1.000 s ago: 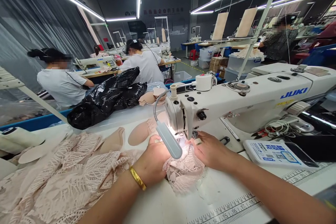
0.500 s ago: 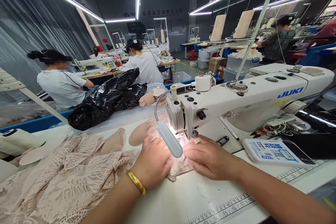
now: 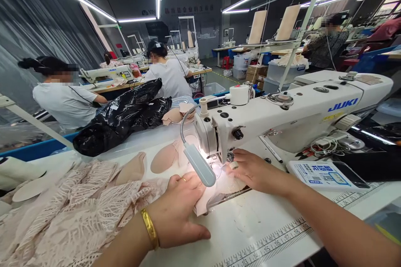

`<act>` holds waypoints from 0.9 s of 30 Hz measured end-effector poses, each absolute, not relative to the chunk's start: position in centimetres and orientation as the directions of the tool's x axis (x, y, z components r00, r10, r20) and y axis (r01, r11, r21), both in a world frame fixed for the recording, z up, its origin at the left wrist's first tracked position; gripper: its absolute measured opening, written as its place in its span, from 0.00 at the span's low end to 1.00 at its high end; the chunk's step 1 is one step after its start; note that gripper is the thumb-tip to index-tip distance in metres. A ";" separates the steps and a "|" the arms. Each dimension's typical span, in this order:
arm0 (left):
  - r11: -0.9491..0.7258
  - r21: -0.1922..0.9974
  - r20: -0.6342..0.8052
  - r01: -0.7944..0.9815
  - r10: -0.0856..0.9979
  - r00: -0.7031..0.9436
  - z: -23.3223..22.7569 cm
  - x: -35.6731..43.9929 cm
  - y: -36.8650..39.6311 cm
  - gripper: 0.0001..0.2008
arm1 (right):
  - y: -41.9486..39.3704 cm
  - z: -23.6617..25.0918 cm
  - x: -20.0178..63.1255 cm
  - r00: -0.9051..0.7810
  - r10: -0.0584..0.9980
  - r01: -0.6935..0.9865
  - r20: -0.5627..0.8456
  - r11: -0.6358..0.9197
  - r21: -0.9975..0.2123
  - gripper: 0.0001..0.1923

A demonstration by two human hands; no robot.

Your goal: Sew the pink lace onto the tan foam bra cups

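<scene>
White JUKI sewing machine taken as landmark. Small pale pink lace-and-foam fabric piece laid flat on white table, directly under machine's needle end, lit by grey gooseneck lamp. Left hand, gold bangle at wrist, pressed palm-down on piece's near edge, fingers spread flat, nothing pinched. Right hand rested on piece just beside needle, fingers extended and close together. Heap of pink lace seen far left of machine; black plastic bag behind it.

A black plastic bag lies behind a heap of pink lace; co-workers sew nearby.
</scene>
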State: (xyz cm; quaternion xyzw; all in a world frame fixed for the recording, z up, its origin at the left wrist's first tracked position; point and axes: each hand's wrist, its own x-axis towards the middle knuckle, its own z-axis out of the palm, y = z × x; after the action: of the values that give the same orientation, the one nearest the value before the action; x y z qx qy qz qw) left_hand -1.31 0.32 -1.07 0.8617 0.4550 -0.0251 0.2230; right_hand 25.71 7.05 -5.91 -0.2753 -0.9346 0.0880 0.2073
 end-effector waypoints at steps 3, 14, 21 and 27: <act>-0.538 0.353 -0.194 0.766 0.758 0.622 -1.8 -1.5 0.8 0.11 | 7.0 -4.7 26.7 -0.804 0.549 0.441 0.229 0.808 -0.389 0.12; -0.710 0.163 0.123 0.685 0.704 0.700 -4.4 -1.1 1.9 0.14 | 6.6 -5.8 24.3 -0.771 0.551 0.250 0.319 0.722 -0.645 0.17; -0.727 0.116 0.165 0.676 0.686 0.709 -5.1 -1.9 3.5 0.15 | 6.4 -7.8 23.0 -0.713 0.633 0.573 0.301 0.774 -0.268 0.12; -0.722 0.199 0.181 0.662 0.691 0.699 -5.1 -2.0 4.3 0.14 | 6.0 -7.2 22.9 -0.698 0.658 0.621 0.281 0.753 -0.220 0.11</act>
State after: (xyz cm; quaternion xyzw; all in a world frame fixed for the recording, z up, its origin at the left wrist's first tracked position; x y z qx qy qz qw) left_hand -1.97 4.28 -5.12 0.9199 0.3679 0.1222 0.0590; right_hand 22.89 5.99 -7.21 -0.3476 -0.9199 0.0543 0.1735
